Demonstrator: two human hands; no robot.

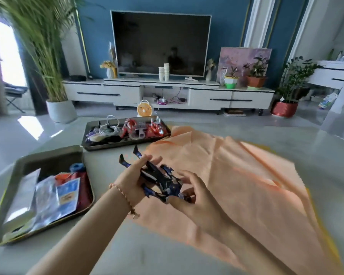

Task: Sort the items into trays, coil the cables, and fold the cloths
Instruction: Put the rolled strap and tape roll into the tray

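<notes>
A dark blue toy figure (159, 178) is held above the table between both hands, its legs pointing away from me. My left hand (134, 175) grips its body from the left. My right hand (193, 193) holds its head end from the right. Under and to the right of the hands a wide orange cloth (246, 175) lies unfolded and wrinkled. A metal tray (20, 165) at the near left holds packets and a blue spool. A second metal tray (127, 144) farther back holds coiled white cables (108, 130) and red toy figures (131, 127).
The pale grey table (127, 245) runs to its far edge behind the second tray. Beyond it stand a white TV cabinet (167, 90), a small orange fan (145, 111) on the floor, and potted plants at both sides.
</notes>
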